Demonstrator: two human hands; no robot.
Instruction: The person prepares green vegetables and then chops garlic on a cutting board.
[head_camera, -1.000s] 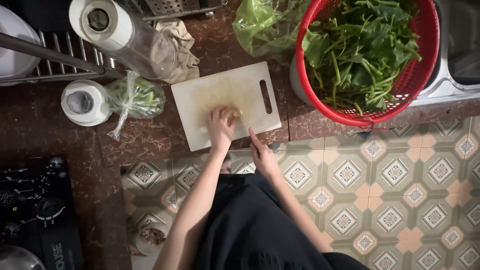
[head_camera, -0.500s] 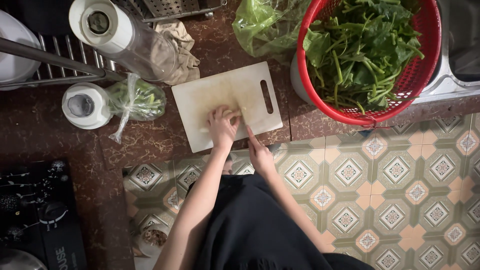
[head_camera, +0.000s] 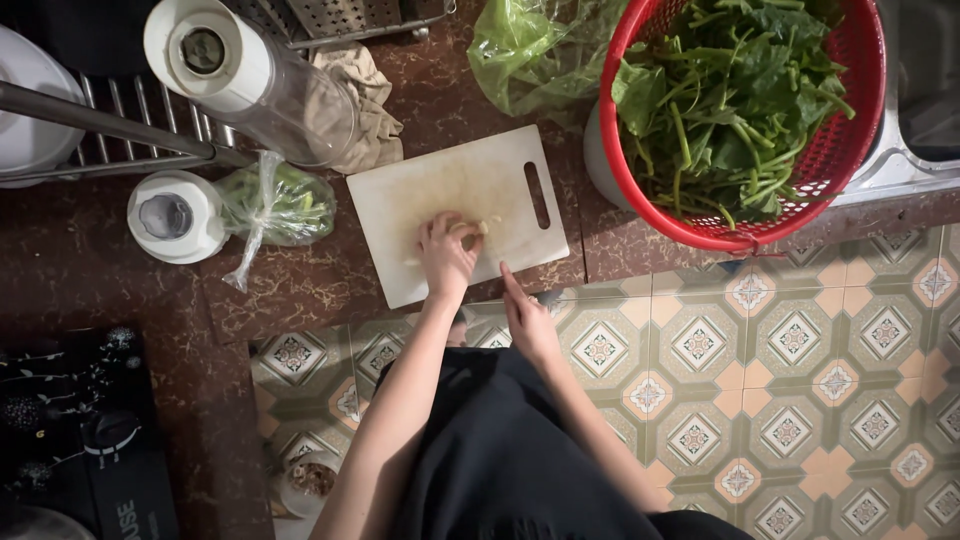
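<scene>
A white plastic cutting board with a handle slot lies on the dark brown stone counter. My left hand rests on its near half, fingers curled down over a few small pale food pieces. My right hand is at the counter's front edge. One finger stretches forward and touches the board's near edge. Its other fingers are hidden, and I see nothing in that hand.
A red basket of leafy greens stands to the right by a metal sink. A green plastic bag lies behind the board. At the left are a bagged bunch of greens, a white-lidded jar, a clear jug and a cloth. Patterned floor tiles lie below.
My left hand has shifted slightly over the pale pieces on the board. My right hand stays at the front edge. Nothing else has moved.
</scene>
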